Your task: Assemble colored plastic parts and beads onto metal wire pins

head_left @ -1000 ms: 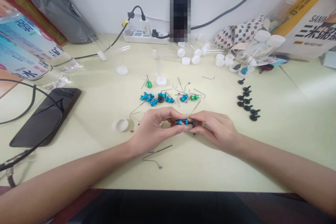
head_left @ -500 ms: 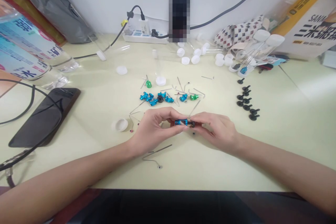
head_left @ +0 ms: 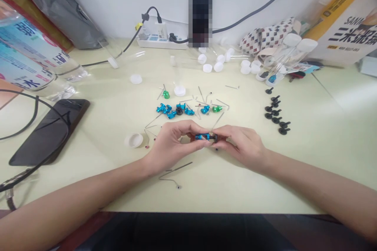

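Observation:
My left hand [head_left: 173,145] pinches a small blue metal fitting [head_left: 202,137] between thumb and fingers, above the front middle of the table. At the fitting's right end is a black thumb screw [head_left: 213,138], in line with it. The fingers of my right hand [head_left: 243,143] are closed on the screw's head. How deep the screw sits in the fitting cannot be made out. Just beyond the hands lie several loose blue fittings [head_left: 171,115], a green fitting [head_left: 217,108], another green fitting [head_left: 166,94] and thin metal rods [head_left: 218,120].
Several black thumb screws [head_left: 276,112] lie in a column to the right. A white cap [head_left: 135,140] sits left of my left hand. Clear tubes with white caps [head_left: 308,45] stand at the back right. A phone [head_left: 50,131] and cables lie left, near water bottles [head_left: 29,47].
The view has shifted very slightly. Both hands keep their hold on the blue fitting and the black thumb screw, with only a tiny movement of the fingers.

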`<action>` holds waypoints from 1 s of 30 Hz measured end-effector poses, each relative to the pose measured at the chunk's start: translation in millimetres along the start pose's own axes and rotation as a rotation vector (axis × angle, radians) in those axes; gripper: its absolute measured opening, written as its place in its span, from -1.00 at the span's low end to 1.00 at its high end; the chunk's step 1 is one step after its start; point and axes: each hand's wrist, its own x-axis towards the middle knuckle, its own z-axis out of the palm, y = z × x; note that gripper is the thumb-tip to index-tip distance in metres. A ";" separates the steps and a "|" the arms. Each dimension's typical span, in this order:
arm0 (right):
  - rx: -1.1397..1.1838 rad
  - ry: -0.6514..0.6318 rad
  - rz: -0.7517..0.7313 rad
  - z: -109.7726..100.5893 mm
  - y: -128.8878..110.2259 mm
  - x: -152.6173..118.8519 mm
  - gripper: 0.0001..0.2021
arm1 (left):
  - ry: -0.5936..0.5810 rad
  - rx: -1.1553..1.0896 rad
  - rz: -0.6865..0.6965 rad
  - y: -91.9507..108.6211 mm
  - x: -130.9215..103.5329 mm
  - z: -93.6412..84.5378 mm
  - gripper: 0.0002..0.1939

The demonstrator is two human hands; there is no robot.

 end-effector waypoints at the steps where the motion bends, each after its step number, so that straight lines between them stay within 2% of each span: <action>1: -0.016 0.007 0.012 0.1 -0.4 0.1 -0.79 | 0.015 0.001 0.004 -0.5 -0.1 0.1 -0.86; 5: -0.031 0.034 0.023 0.3 -0.8 -0.3 -0.76 | 0.038 0.020 0.008 -1.6 -0.3 -0.2 -0.85; 14: -0.025 0.042 -0.035 0.1 0.3 -1.3 -0.80 | 0.001 0.029 -0.004 -0.1 0.2 -0.6 -0.86; 26: -0.021 0.001 -0.011 -2.1 -0.6 1.0 -0.84 | -0.016 -0.017 0.003 -1.0 -0.2 -0.9 -0.85; 30: -0.063 0.014 -0.001 -1.3 -1.0 0.4 -0.78 | 0.006 -0.010 0.006 -3.4 -0.5 -1.5 -0.84</action>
